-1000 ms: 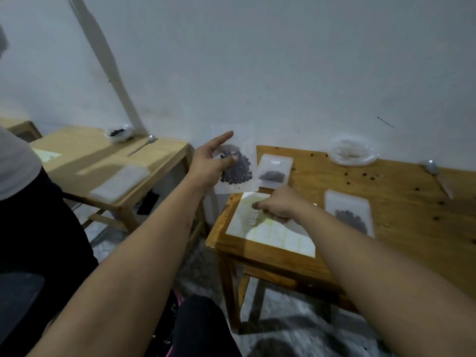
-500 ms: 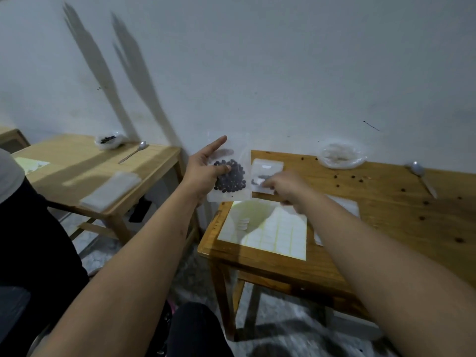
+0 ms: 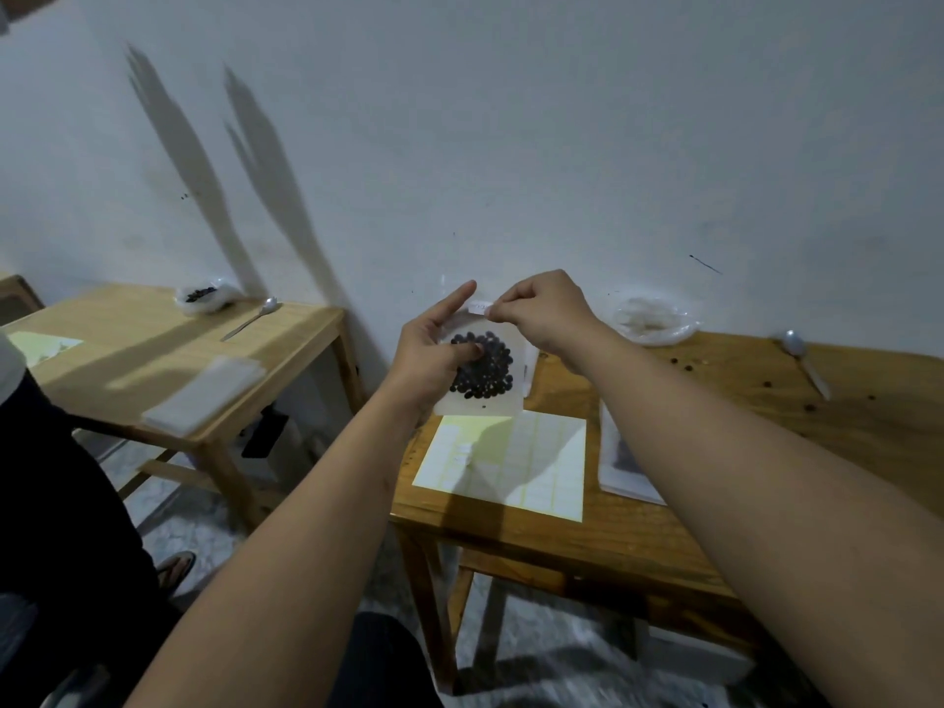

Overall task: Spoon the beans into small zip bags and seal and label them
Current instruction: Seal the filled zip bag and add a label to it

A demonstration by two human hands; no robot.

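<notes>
A rectangular wooden table (image 3: 664,534) with a grainy top stands on the right, against the white wall. On its near left corner lies a flat, pale-yellow label sheet (image 3: 541,467), gridded into small rectangles. Above the sheet's far edge a clear, glossy zip bag (image 3: 490,398) is held upright, with round black beans (image 3: 485,373) heaped inside. The left hand (image 3: 431,357) pinches it, thumb on the front, index finger straight. The right hand (image 3: 544,309) pinches 1 tiny white label (image 3: 479,306) at the bag's top.

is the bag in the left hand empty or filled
Partly filled: the bag in the left hand holds a cluster of dark beans, with bare plastic below them.
</notes>
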